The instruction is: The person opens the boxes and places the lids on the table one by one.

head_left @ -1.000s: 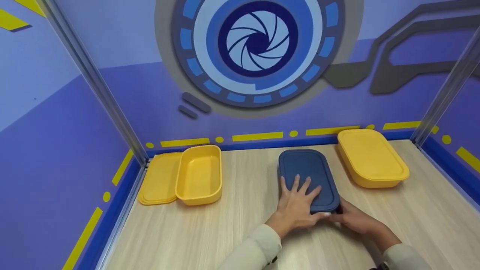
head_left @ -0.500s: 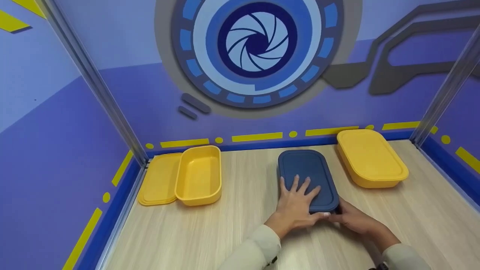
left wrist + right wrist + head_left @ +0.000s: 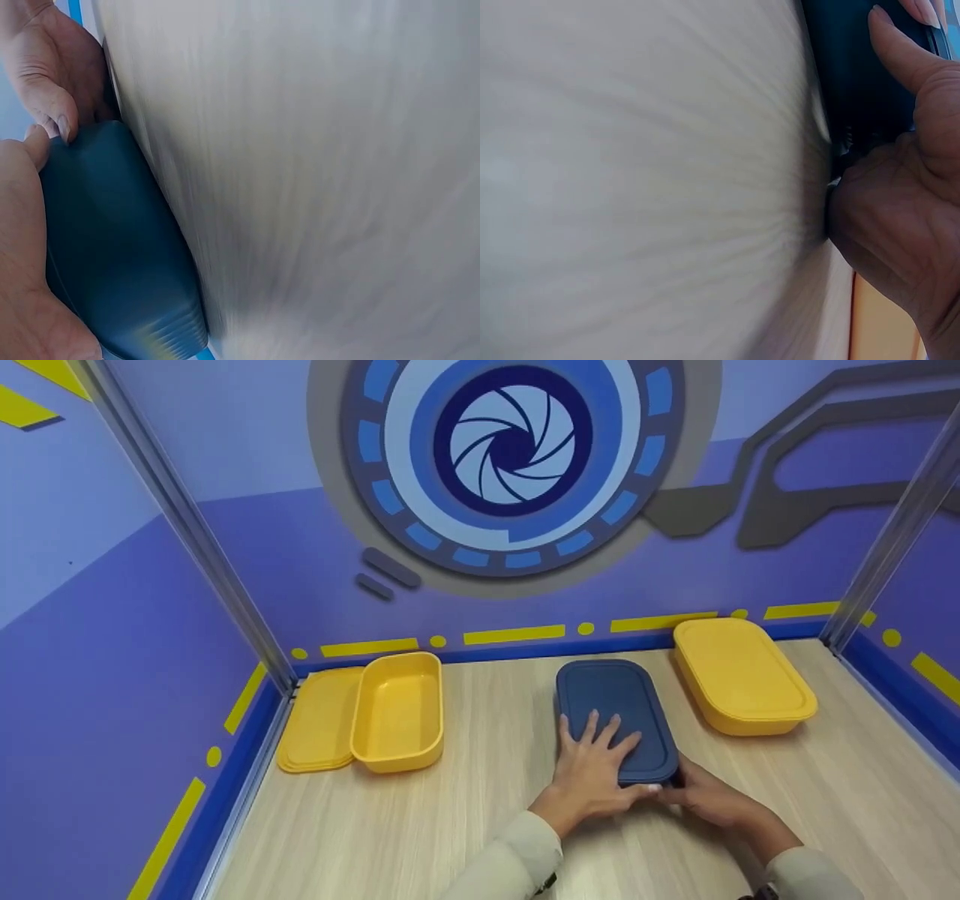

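Observation:
A dark blue food container (image 3: 607, 690) with its lid on lies flat on the wooden table, right of the middle in the head view. My left hand (image 3: 592, 776) rests on the near half of the lid with fingers spread and straight. Its thumb reaches down to the near edge. At the near right corner my right hand (image 3: 716, 795) grips the container, thumb against the near side (image 3: 855, 75). The fingers of that hand are mostly hidden by the corner. The left wrist view shows both thumbs meeting at the container's near side (image 3: 112, 225).
To the right stands a lidded yellow container (image 3: 742, 675). At the far left, an uncovered yellow container (image 3: 401, 757) stands partly over a yellow lid (image 3: 319, 720). Printed panels (image 3: 517, 607) wall the table (image 3: 360, 832) at the back and sides.

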The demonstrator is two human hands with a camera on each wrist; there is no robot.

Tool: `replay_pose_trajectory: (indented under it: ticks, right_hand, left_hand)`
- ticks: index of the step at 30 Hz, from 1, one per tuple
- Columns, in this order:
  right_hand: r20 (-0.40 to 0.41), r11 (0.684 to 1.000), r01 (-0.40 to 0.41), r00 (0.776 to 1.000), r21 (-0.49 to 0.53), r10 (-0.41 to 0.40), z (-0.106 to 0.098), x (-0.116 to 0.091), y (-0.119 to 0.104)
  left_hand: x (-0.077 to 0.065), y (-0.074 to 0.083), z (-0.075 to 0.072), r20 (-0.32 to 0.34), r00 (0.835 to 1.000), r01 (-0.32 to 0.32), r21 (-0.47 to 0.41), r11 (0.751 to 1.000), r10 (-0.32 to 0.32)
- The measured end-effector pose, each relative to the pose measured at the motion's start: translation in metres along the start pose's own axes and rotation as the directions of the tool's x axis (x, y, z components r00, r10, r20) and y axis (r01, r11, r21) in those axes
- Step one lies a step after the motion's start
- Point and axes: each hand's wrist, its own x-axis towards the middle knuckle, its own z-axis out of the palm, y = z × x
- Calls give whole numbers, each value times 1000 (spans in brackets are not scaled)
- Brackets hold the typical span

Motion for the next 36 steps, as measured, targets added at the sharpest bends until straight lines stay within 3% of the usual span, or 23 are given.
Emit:
replay_pose_trajectory:
  ticks: [19,29,36]
  right_hand:
    - [8,1000,-5,1000,2,5,0,-1,-3]
    - [12,1000,-10,1000,16,10,0,0,-3]
    - [2,1000,8,1000,-7,-8,1,-2,-2]
  left_hand:
    - [2,-2,-1,-39,999,6,-103,995,-10]
    - [0,-2,-1,-29,1000,3,-84,996,-6]
    - [-1,-1,0,-3,1000,-4,-20,1000,4]
